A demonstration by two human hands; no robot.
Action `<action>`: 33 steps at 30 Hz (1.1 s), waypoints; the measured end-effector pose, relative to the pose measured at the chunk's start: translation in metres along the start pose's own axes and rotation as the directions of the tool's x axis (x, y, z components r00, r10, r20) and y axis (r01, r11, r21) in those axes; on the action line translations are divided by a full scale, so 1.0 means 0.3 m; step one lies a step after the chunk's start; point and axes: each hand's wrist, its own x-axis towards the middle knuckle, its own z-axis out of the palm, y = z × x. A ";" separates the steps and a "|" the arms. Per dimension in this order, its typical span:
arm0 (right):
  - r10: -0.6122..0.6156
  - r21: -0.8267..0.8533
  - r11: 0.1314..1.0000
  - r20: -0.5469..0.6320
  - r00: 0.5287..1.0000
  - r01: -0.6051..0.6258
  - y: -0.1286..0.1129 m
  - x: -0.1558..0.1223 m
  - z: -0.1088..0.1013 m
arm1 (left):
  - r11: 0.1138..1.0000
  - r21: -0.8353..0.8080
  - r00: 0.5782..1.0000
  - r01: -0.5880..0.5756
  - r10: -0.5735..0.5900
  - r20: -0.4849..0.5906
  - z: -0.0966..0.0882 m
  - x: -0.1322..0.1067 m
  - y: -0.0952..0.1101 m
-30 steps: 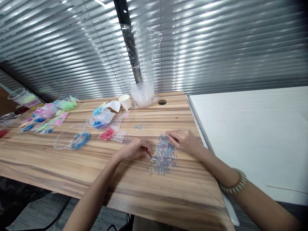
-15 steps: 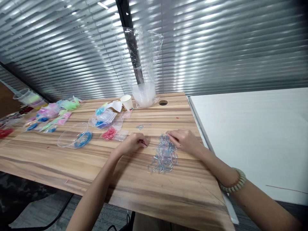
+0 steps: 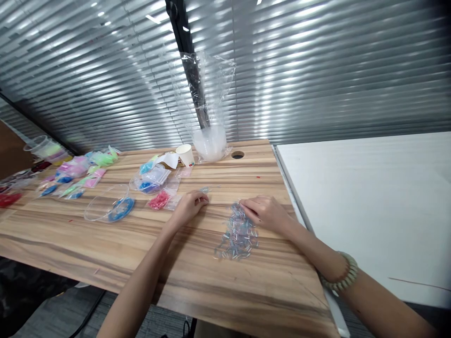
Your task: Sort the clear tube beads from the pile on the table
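Left hand (image 3: 190, 205) has moved farther from the bead pile (image 3: 238, 237) — fingertips together; right hand (image 3: 267, 213) — grip unclear.

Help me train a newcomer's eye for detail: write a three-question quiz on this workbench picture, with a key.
1. Which hand is nearer the pile of loose tube-like pieces?
2. True or false: the paper cup lies tipped on its side.
3. Fill in: around the right forearm is a ____.

Key:
1. The right hand, at the pile's edge.
2. False; it stands upright.
3. Beaded bracelet.
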 end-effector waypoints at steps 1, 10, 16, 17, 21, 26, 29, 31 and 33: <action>-0.003 0.001 1.000 0.009 1.000 0.003 0.000 -0.001 0.001 | 1.000 0.010 1.000 0.006 -0.006 -0.017 0.003 0.002 -0.002; -0.025 0.015 1.000 0.044 0.999 0.024 -0.006 0.002 0.002 | 0.997 0.048 0.995 0.052 -0.047 -0.088 0.013 0.014 -0.022; -0.032 0.012 0.999 0.038 0.999 0.032 -0.004 0.002 0.001 | 0.995 0.074 0.994 0.074 -0.067 -0.086 0.017 0.019 -0.032; -0.028 0.008 1.000 0.039 0.999 0.028 -0.003 0.001 0.002 | 0.994 0.079 0.994 0.076 -0.069 -0.089 0.019 0.019 -0.034; -0.008 -0.001 1.000 0.054 0.998 0.008 0.001 0.000 0.006 | 0.993 0.090 0.992 0.074 -0.064 -0.105 0.023 0.017 -0.033; 0.019 0.002 1.000 0.051 0.999 -0.019 0.003 -0.003 0.005 | 0.994 0.092 0.991 0.056 -0.045 -0.123 0.025 0.009 -0.026; 0.034 0.004 0.999 0.059 0.998 -0.034 0.005 -0.005 0.005 | 0.995 0.083 0.991 0.047 -0.036 -0.127 0.027 0.006 -0.025; 0.049 0.001 0.999 0.077 0.996 -0.049 0.008 -0.006 0.005 | 0.995 0.085 0.991 0.046 -0.035 -0.126 0.028 0.005 -0.026; 0.061 -0.005 0.998 0.104 0.993 -0.061 0.009 -0.006 0.003 | 0.995 0.088 0.992 0.045 -0.034 -0.123 0.029 0.005 -0.026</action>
